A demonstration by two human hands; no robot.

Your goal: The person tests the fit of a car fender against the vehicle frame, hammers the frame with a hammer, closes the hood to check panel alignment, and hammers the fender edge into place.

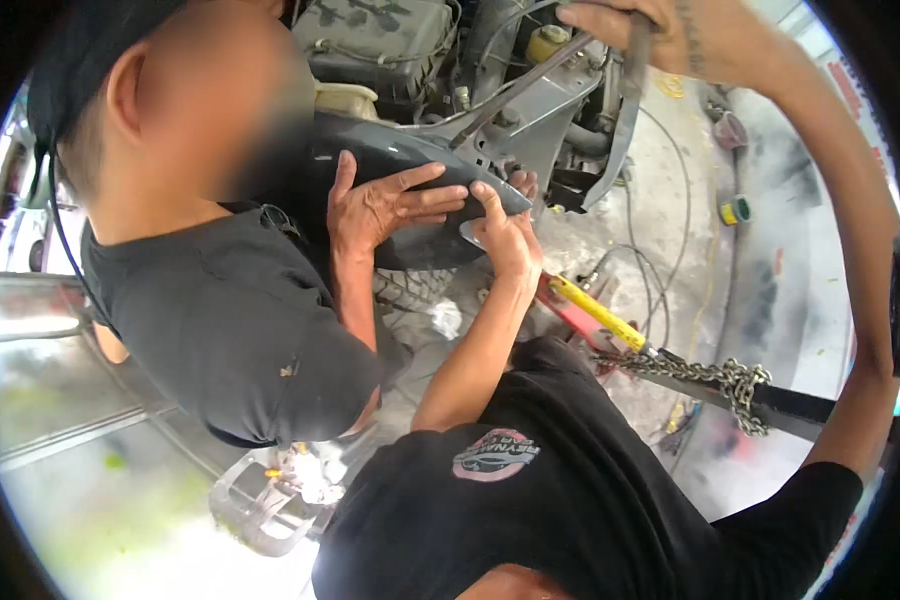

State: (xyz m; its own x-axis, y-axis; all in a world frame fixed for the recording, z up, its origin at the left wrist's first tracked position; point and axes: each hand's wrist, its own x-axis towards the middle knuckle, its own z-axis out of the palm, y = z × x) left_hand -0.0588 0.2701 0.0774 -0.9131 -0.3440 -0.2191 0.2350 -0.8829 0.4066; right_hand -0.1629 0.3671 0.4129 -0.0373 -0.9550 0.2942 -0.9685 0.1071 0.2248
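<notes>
A dark, glossy car fender [420, 165] reaches from the co-worker's chest to a pointed tip near the middle. My left hand [508, 235] grips this tip, with one finger pressed on its upper face. Fingertips show just behind the tip; whose they are I cannot tell. A co-worker's hand [375, 210] lies spread on the fender, left of mine. At the top right, my right hand [660, 40] is closed around the upper end of a curved grey metal strip [625, 130]. A thin rod [525, 88] slants down-left from beside its fingers.
The co-worker [220, 310] leans in from the left. Behind the fender is an engine bay with a dark box [375, 45]. A yellow-and-red tool [595, 312] and a chain [710, 372] on a dark beam [790, 408] lie to the right. Cables cross the floor. A tire [410, 287] sits below the fender.
</notes>
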